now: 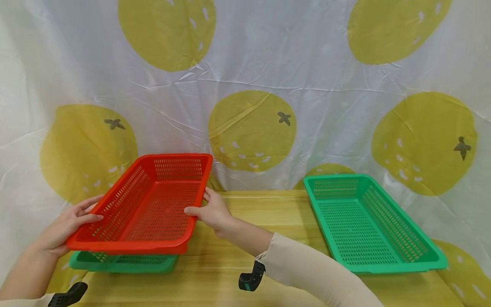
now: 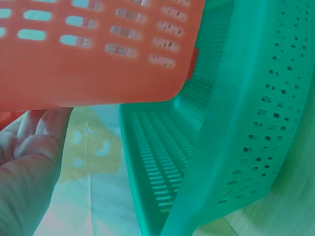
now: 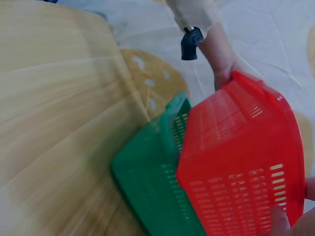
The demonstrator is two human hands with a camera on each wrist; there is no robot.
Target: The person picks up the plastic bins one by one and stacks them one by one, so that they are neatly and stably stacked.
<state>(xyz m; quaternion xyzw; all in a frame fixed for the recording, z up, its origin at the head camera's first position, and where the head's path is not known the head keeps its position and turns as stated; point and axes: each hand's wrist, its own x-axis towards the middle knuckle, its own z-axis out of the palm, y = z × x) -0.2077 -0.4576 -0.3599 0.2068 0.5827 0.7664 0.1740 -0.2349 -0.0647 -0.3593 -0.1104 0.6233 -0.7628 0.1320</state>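
Observation:
A red plastic basket (image 1: 161, 213) with slotted walls is held between both hands, at the left in the head view. My left hand (image 1: 63, 228) grips its left rim, thumb on top; the left wrist view shows fingers (image 2: 47, 125) below the red edge. On the opposite side my right hand (image 1: 215, 215) grips the right rim, with the thumb over it and the other fingers against the outer wall. Under the red basket is a green basket (image 1: 122, 266), mostly covered in the head view. The right wrist view shows the red basket tilted over the green basket (image 3: 147, 172).
Another green basket (image 1: 364, 230) stands on the right side of the wood-grain table (image 1: 245, 264); nothing shows inside it. Behind the table hangs a pale curtain (image 1: 249, 76) with yellow fruit prints. Black wrist devices (image 1: 252, 277) are worn at both sleeves.

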